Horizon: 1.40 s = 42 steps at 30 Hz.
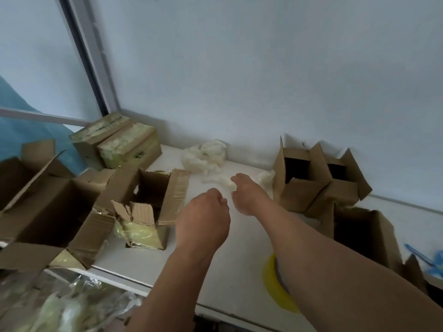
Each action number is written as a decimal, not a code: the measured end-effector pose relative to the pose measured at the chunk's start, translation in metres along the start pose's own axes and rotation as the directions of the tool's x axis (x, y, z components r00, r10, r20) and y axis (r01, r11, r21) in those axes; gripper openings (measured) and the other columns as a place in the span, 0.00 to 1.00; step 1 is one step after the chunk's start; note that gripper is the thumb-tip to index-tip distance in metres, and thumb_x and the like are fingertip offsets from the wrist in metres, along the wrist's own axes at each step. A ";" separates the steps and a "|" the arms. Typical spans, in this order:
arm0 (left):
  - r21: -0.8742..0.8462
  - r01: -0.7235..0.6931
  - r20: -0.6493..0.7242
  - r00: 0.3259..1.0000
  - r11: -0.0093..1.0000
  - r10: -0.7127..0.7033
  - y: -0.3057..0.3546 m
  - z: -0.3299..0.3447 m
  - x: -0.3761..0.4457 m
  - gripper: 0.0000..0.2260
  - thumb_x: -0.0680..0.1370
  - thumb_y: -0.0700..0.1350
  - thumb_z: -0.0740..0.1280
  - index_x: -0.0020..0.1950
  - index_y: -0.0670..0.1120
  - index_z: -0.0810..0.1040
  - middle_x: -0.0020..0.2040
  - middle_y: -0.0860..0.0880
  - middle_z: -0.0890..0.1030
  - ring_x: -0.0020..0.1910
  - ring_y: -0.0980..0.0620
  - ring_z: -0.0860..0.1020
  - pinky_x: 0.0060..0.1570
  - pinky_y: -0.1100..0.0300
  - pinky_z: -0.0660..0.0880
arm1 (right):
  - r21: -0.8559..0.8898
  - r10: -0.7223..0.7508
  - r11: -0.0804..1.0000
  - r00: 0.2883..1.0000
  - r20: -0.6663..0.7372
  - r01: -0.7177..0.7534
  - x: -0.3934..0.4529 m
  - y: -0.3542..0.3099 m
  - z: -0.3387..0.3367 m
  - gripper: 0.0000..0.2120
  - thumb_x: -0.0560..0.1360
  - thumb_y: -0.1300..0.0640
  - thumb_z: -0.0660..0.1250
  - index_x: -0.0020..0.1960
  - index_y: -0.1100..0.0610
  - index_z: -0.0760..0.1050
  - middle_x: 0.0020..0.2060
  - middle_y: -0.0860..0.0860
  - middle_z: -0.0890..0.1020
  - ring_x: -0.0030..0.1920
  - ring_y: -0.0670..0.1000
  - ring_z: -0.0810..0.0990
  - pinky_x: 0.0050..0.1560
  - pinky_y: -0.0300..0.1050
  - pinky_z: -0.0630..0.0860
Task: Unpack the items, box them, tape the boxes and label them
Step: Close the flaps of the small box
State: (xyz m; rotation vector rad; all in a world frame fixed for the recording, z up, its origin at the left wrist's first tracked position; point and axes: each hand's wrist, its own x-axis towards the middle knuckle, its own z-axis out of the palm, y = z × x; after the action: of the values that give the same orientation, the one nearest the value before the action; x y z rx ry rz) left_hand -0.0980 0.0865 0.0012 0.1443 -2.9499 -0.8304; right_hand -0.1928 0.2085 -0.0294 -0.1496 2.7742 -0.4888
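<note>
White counter: bare patch beneath both hands. Torn open box, left of it, contents unseen. Left hand fingers curled, empty; right hand fingers hidden, touching crumpled plastic wrap.

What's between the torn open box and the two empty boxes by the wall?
Head view: both hands, left and right, over white table, plus crumpled wrapping.

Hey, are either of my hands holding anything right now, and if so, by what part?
The right hand pinches an edge of the white wrapping scrap. The left hand looks curled; any hold cannot be told.
</note>
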 end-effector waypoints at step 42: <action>-0.393 -0.431 0.233 0.808 0.813 0.541 0.172 0.059 -0.127 0.11 0.83 0.55 0.58 0.55 0.52 0.77 0.43 0.54 0.79 0.43 0.53 0.76 0.43 0.55 0.74 | 0.715 0.624 0.643 0.729 -0.281 -0.275 -0.337 0.164 -0.090 0.10 0.77 0.54 0.70 0.57 0.54 0.76 0.35 0.55 0.84 0.31 0.47 0.82 0.36 0.41 0.79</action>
State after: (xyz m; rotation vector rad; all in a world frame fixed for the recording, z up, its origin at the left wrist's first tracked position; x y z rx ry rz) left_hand 0.0102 0.2769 0.0357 -0.8344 -2.8397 -1.3253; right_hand 0.0877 0.4432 0.0913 0.9892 2.7353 -1.4476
